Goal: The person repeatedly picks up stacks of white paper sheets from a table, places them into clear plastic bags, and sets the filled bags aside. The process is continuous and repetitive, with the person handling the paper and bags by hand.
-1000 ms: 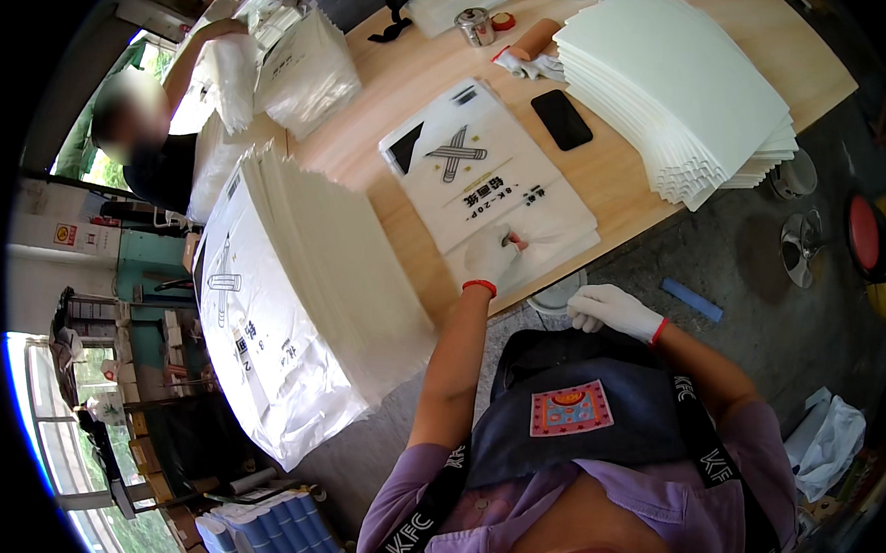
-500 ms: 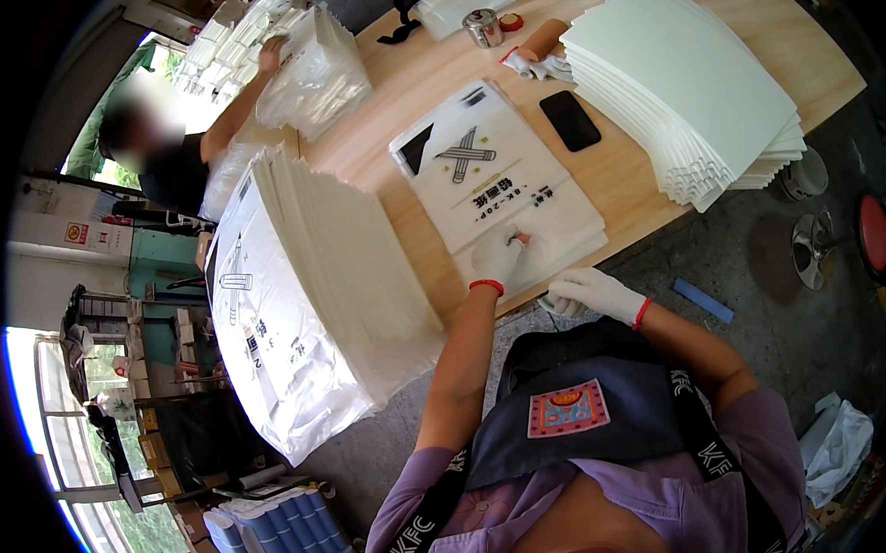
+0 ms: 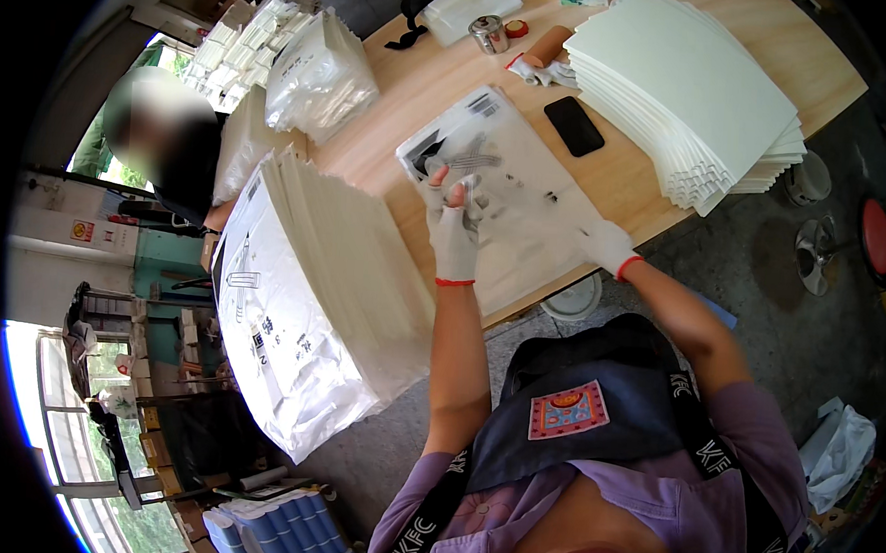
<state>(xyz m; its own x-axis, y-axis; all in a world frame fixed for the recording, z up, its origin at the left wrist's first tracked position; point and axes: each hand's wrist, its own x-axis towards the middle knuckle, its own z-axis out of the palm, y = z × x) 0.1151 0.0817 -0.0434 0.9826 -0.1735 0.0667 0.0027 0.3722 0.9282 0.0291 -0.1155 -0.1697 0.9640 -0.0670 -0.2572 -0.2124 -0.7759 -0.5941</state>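
Note:
A clear plastic bag of white paper [image 3: 524,251] with black printing lies on the table before me; its print is smeared in the middle. My left hand [image 3: 454,222], in a white glove with bare thumb and fingertip showing, is over the bag's left side, fingers apart and pointing at the far end. At the bag's right edge, near the table's front, is my gloved right hand [image 3: 607,247]. Its fingers blur into the bag, so their grip is unclear. A black phone [image 3: 574,126] lies just beyond the bag on the right.
Left stands a tall bagged paper stack [image 3: 354,262]; right, a fanned stack of white sheets [image 3: 683,89]. Behind are a metal tin [image 3: 489,35], a glove [image 3: 542,71] and more bagged paper [image 3: 323,75]. A co-worker [image 3: 184,153] is at far left; a stool [image 3: 874,234] stands right.
My left hand has moved away from me, up along the bag. The right hand has gone from the table's front edge onto the bag's right edge. The co-worker's arm has lowered.

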